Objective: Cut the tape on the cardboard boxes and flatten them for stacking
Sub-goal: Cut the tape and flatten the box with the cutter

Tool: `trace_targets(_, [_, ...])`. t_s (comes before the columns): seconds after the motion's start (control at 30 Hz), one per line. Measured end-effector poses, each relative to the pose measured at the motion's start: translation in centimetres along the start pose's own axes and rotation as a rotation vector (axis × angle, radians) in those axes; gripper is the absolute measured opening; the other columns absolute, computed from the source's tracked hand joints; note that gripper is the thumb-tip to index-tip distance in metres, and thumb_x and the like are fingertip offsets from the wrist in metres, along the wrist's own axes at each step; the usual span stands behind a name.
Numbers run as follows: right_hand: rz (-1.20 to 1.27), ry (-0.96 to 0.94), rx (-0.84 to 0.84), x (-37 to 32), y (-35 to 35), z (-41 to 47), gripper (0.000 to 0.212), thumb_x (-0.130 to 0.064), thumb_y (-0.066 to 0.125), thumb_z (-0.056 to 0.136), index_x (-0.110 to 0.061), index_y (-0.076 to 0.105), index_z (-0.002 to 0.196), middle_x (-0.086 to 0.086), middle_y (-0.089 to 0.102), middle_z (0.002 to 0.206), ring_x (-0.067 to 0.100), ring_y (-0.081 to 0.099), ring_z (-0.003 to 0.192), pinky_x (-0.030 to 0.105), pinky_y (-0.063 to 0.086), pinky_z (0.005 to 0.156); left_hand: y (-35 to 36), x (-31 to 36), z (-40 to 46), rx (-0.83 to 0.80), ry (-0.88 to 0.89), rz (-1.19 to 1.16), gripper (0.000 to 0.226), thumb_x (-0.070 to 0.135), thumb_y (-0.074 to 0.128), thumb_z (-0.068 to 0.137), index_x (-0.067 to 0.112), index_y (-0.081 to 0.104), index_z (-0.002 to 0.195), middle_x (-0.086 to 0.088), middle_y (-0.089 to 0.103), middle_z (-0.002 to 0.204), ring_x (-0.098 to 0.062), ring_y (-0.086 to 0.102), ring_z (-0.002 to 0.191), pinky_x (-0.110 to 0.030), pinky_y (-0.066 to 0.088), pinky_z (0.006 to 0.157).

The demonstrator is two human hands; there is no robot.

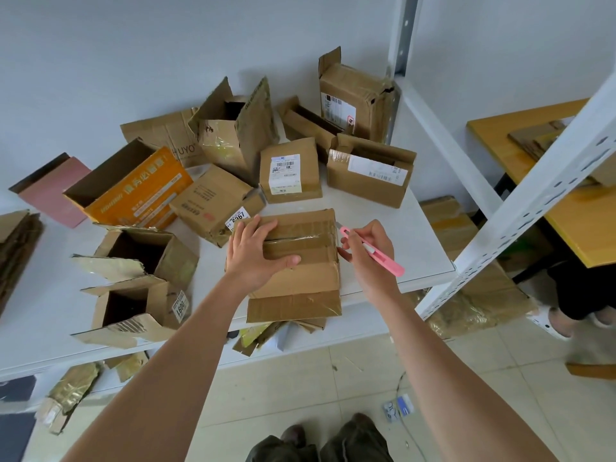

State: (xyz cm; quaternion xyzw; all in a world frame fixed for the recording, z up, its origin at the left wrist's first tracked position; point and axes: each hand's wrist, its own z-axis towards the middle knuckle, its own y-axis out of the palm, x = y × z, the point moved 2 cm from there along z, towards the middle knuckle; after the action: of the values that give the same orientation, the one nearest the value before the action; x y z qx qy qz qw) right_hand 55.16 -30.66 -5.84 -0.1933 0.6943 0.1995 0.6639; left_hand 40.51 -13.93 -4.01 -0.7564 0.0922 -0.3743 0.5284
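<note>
Risk sits at the right end of the taped cardboard box (pixel 300 251), near the front of the white shelf board (pixel 383 211). The right hand (pixel 368 250) grips a pink utility knife (pixel 370 250), its blade at the tape seam. The left hand (pixel 256 253) presses flat on the lid, fingers spread; a slip along the seam could reach them. Readable writing: "UYO" on a flattened carton (pixel 160 135), "6267" on a label (pixel 238 217).

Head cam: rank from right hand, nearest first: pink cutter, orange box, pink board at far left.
1. pink cutter: held in the right hand.
2. orange box: left of centre on the table.
3. pink board: far left edge.
</note>
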Motion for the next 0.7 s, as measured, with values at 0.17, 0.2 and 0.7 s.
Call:
trace_targets(0.17, [-0.093,-0.086,-0.027,0.5,-0.7,-0.8,0.017,-0.010,0.058,0.096,-0.011,0.046,0.083,0.020,0.062,0.081,0.042,0.065,0.080,0.063,0.052,0.065,0.1,0.1,0.0,0.012,0.000,-0.002,0.088,0.065,0.067,0.076,0.036,0.030,0.151,0.005,0.011,0.163,-0.020,-0.007,0.150,-0.050,0.001,0.121])
trace_targets(0.2, [-0.104,-0.101,-0.033,0.5,-0.7,-1.0,0.019,-0.010,0.058,0.095,-0.015,0.046,0.082,0.018,0.062,0.081,0.040,0.065,0.080,0.062,0.053,0.065,0.1,0.1,0.0,0.014,0.001,-0.001,0.088,0.065,0.067,0.076,0.036,0.030,0.151,0.004,0.012,0.163,-0.020,-0.007,0.150,-0.050,0.001,0.121])
trace_targets(0.7, [0.275,0.019,0.052,1.2,-2.1,-5.8,0.012,-0.013,0.056,0.098,-0.011,0.047,0.090,0.007,0.067,0.086,0.020,0.071,0.088,0.045,0.061,0.079,-2.0,1.1,0.6,-0.077,-0.086,0.109,0.085,0.076,0.064,0.070,0.046,0.034,0.144,0.001,0.023,0.158,-0.029,0.008,0.145,-0.053,0.016,0.114])
